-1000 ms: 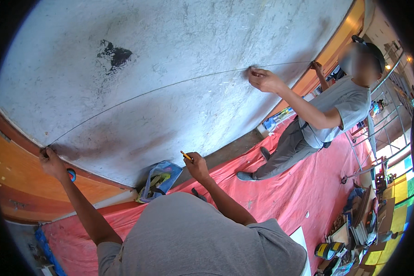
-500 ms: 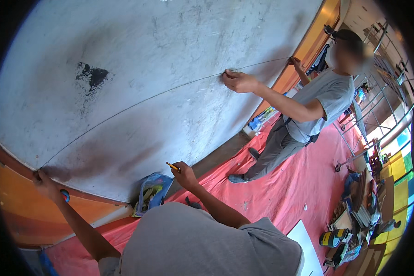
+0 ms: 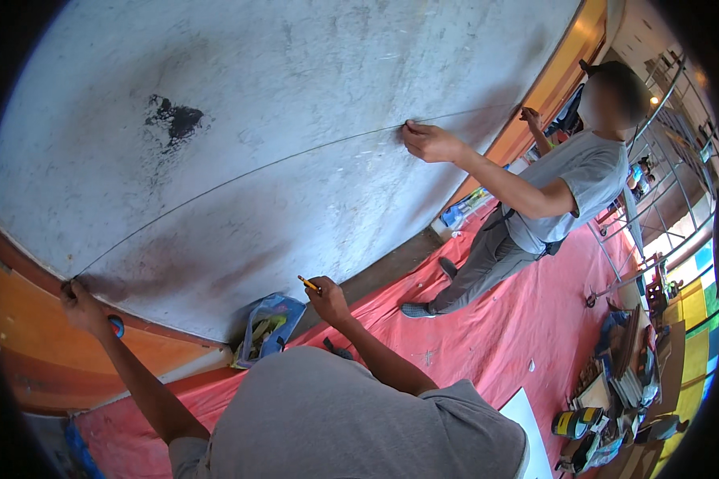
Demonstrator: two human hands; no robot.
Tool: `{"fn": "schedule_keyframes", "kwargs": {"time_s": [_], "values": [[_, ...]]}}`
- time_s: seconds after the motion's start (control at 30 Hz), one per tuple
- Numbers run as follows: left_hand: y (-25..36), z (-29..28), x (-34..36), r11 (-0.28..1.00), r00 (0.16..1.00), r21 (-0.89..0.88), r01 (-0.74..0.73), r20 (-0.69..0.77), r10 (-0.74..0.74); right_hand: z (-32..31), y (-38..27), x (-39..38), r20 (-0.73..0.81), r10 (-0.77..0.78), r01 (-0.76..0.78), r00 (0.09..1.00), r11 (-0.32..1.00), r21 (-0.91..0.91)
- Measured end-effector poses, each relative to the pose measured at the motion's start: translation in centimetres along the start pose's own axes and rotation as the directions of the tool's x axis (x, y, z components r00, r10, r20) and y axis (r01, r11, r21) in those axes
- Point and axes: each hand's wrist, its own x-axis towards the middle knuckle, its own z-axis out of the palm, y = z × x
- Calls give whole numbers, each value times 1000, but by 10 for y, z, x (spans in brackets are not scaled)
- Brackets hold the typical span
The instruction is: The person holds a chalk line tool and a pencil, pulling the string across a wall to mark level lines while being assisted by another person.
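A thin dark string (image 3: 252, 171) is stretched across a large whitish wall (image 3: 311, 88). At the lower left edge of that wall, my left hand (image 3: 81, 305) pinches the string's near end. My right hand (image 3: 329, 302) is held in front of the wall's lower part, closed round a yellow pencil (image 3: 307, 283) that points up and left. Farther right, a person in a grey shirt (image 3: 579, 172) has one hand (image 3: 431, 144) at the string partway along. The person's other hand (image 3: 530, 120) is raised near the far end, by the orange border.
Below the wall stands a clear bluish plastic bag (image 3: 270, 327) with yellowish contents. Red sheeting (image 3: 463, 343) covers the floor. To the right are a wheeled metal scaffold (image 3: 655, 199), stacked boards (image 3: 627, 359) and a black bucket (image 3: 575, 421). A white panel (image 3: 531, 435) lies beside me.
The whole view has shifted slightly, so things appear a little farther right. Both my hands keep their holds, and the other person's hand is still at the string.
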Motion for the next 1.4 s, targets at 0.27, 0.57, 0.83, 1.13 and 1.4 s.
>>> {"fn": "schedule_keyframes", "kwargs": {"time_s": [0.27,0.57,0.83,1.13,1.4], "values": [[-17,-11,14,990,982,51,-132,141,124,2,-1,-1,61,78,-80,995,996,27],[-3,-6,6,973,992,196,-118,69,107,-4,-6,2,45,104,-106,994,994,42],[-16,-4,11,976,993,185,-117,45,111,-3,1,4,69,81,-82,994,997,14],[-2,-3,4,976,997,205,-76,23,73,-7,1,7,69,71,-72,995,997,16],[-23,-5,10,984,989,102,-145,29,143,-7,-4,7,77,94,-95,993,995,15]]}}
